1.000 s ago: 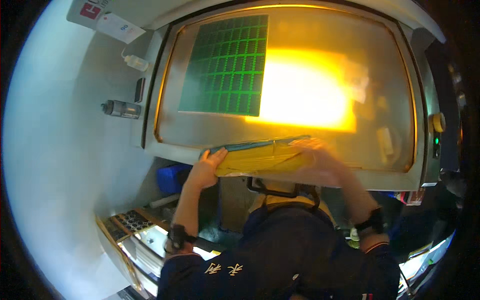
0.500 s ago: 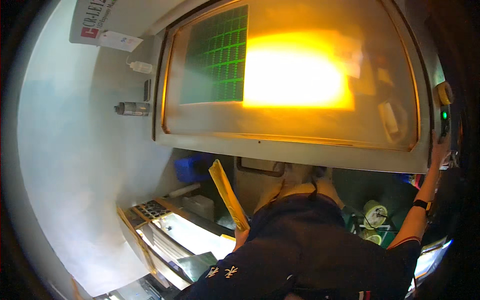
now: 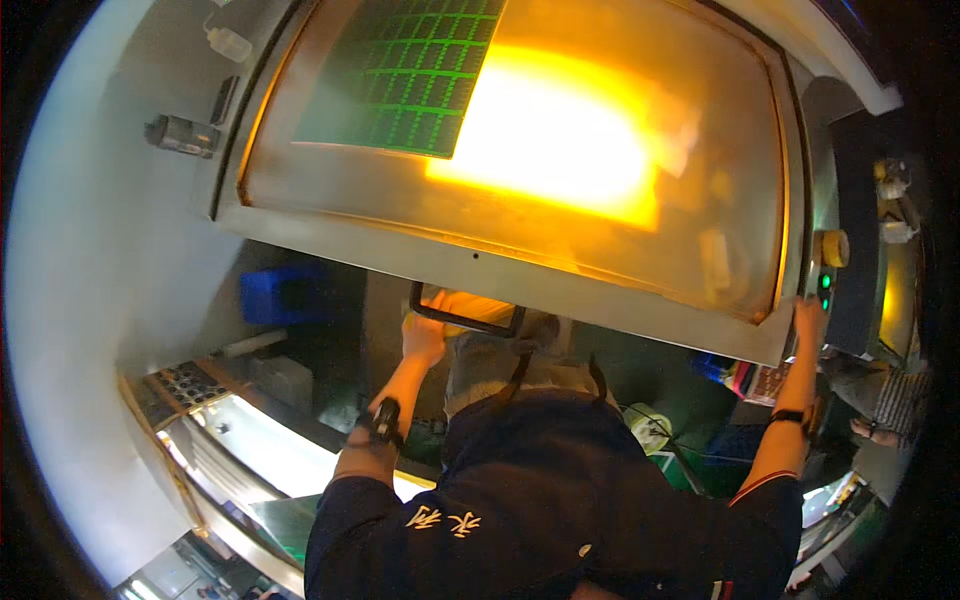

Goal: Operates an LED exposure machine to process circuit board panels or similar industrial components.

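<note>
In front of me is a large machine with a framed glass-like top [image 3: 330,190]. A dark panel with green rectangular patterns [image 3: 420,90] lies at the left of that top, beside a bright yellow-white glow. My left hand [image 3: 425,332] is closed at the left end of a black handle [image 3: 470,325] under the machine's front edge. A long flat yellow thing [image 3: 482,306] shows within the handle's loop, running right from that hand. My right hand [image 3: 808,315] touches the machine's right end, just below green lit buttons [image 3: 826,281]; its fingers are too small to make out.
A yellow round knob [image 3: 833,248] sits above the buttons. At lower left is a brightly lit light table [image 3: 270,440]. A blue bin [image 3: 280,294] stands below the machine's left end. A small squeeze bottle [image 3: 228,44] and a metal cylinder [image 3: 182,135] are at the upper left.
My left hand has moved forward and right, bringing the yellow thing from beside my body to the handle. My right hand remains by the buttons; a second green light shows. The view has turned.
</note>
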Demonstrator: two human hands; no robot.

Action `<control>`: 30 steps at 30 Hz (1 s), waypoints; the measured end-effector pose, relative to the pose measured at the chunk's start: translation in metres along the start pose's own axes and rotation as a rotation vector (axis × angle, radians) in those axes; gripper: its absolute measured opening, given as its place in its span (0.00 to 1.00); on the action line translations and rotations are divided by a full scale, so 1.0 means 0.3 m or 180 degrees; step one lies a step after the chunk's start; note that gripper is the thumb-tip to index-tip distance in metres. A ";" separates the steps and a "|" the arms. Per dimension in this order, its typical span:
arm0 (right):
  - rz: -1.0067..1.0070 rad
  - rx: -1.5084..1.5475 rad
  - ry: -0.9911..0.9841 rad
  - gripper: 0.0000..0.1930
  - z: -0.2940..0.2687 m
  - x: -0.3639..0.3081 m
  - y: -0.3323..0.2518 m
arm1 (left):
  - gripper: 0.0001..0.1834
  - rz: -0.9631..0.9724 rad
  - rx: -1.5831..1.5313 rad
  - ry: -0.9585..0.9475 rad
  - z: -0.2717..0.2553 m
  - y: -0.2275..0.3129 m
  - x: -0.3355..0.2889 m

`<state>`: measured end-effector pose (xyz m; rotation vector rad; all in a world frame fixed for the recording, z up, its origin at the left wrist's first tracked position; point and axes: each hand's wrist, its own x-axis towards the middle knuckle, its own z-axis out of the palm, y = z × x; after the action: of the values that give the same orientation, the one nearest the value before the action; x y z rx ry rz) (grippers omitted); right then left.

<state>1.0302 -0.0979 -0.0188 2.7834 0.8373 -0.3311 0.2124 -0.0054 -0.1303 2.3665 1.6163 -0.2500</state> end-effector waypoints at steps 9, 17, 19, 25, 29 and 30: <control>-0.2375 -0.0319 0.0702 0.35 0.095 -0.881 -0.708 | 0.33 -0.0123 -0.0846 -0.0415 0.359 -0.027 0.433; -0.3153 0.0989 0.0113 0.30 0.100 -1.053 -1.200 | 0.31 -0.2616 -0.5590 0.1690 0.002 -0.274 0.340; -0.3133 0.0831 0.0337 0.29 0.112 -1.055 -1.273 | 0.31 -0.2913 -0.5199 0.2452 -0.180 -0.506 0.319; -0.3061 0.0770 0.0626 0.26 0.110 -1.069 -1.285 | 0.37 -0.0829 -0.1613 0.2589 -0.641 -0.833 0.505; -0.2993 0.0662 0.0580 0.26 0.115 -1.071 -1.305 | 0.43 -0.0310 -0.0645 0.1893 -0.661 -0.839 0.925; -0.3034 0.0763 0.0639 0.26 0.116 -1.068 -1.321 | 0.43 -0.0675 -0.0429 0.1369 -0.643 -0.802 1.017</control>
<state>0.5415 0.0510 -0.0196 2.4149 2.2695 -0.2996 0.0984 0.4079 -0.0635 2.2513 2.0015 0.3439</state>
